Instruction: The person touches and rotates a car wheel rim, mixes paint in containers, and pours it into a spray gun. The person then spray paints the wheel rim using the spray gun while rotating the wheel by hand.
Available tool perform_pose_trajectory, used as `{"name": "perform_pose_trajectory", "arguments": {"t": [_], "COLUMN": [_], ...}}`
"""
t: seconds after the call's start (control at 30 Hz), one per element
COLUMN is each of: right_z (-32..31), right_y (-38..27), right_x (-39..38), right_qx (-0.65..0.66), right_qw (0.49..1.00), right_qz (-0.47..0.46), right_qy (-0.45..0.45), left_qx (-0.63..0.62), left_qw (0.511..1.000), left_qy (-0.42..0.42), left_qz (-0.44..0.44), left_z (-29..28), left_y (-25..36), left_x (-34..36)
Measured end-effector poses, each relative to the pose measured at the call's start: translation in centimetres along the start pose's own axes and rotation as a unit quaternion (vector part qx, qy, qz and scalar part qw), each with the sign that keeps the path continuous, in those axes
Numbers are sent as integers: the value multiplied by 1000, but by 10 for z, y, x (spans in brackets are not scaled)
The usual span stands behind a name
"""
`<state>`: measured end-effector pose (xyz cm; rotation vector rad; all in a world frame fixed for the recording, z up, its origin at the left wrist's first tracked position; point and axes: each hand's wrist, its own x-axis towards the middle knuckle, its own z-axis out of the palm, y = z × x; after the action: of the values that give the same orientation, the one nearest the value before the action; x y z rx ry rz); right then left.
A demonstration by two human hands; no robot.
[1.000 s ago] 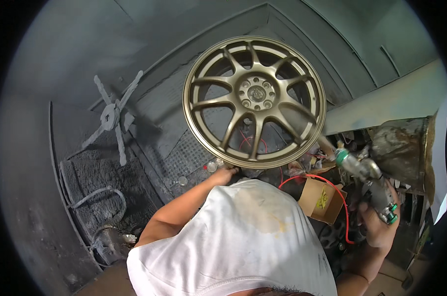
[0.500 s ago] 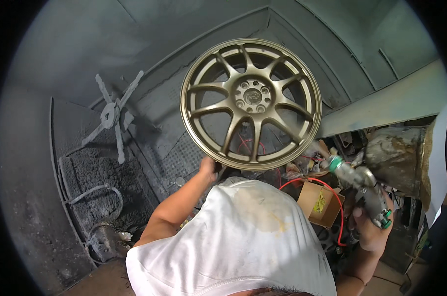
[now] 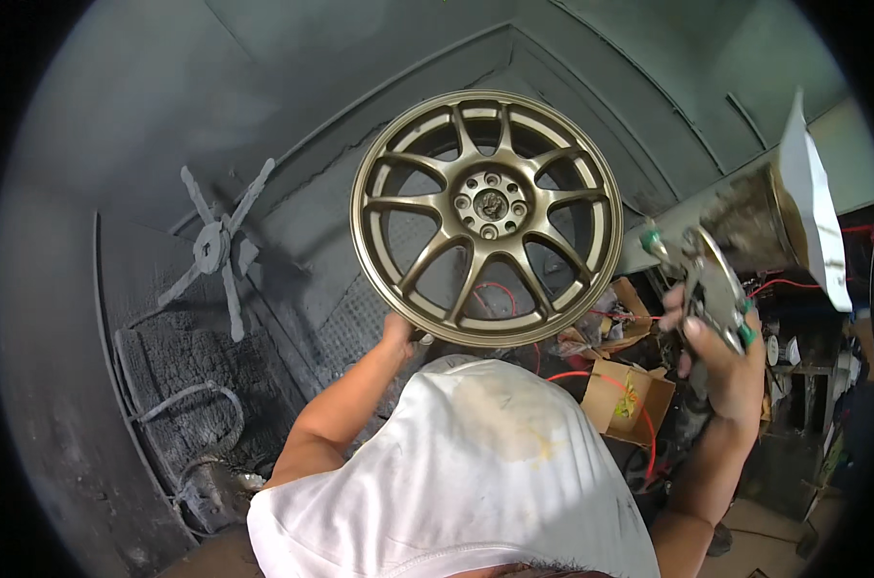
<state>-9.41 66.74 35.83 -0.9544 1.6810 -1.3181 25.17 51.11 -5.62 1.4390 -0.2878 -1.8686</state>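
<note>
A bronze multi-spoke car wheel rim faces up in front of me; what bears it is hidden. My left hand is at its lower left edge, fingers curled and partly hidden below the rim, so what they grip does not show. To the right of the wheel, my right hand is closed around a metal spray gun with green end parts. A large paint-stained cup sits on the gun, with a white sheet-like piece at its far end. The gun's green-ringed front end points toward the wheel, apart from it.
A grey-coated four-armed stand stands at the left, above a crusted dark block with a bent bar. An open cardboard box, a red hose and clutter lie low on the right. Grey booth walls enclose the far side.
My right hand has raised the spray gun and its cup up and away from me. The wheel has turned a little and appears slightly lower. My left hand stays at its edge.
</note>
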Motion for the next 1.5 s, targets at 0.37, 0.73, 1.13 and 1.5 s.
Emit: {"name": "perform_pose_trajectory", "arguments": {"t": [0.37, 0.73, 1.13, 1.5], "right_z": [15, 42, 54, 89], "right_y": [-14, -27, -23, -37], "right_x": [89, 87, 89, 69], "right_qx": [-36, -21, -109, 6], "right_qw": [999, 999, 993, 980], "right_qz": [-26, -10, -12, 33], "right_qy": [-4, -34, -43, -195], "left_qx": [80, 112, 88, 33], "left_qw": [993, 991, 991, 995], "left_qy": [40, 30, -81, -86], "left_qz": [74, 72, -57, -24], "left_z": [6, 6, 1, 15], "left_y": [70, 64, -19, 13], "left_x": [24, 3, -30, -36]}}
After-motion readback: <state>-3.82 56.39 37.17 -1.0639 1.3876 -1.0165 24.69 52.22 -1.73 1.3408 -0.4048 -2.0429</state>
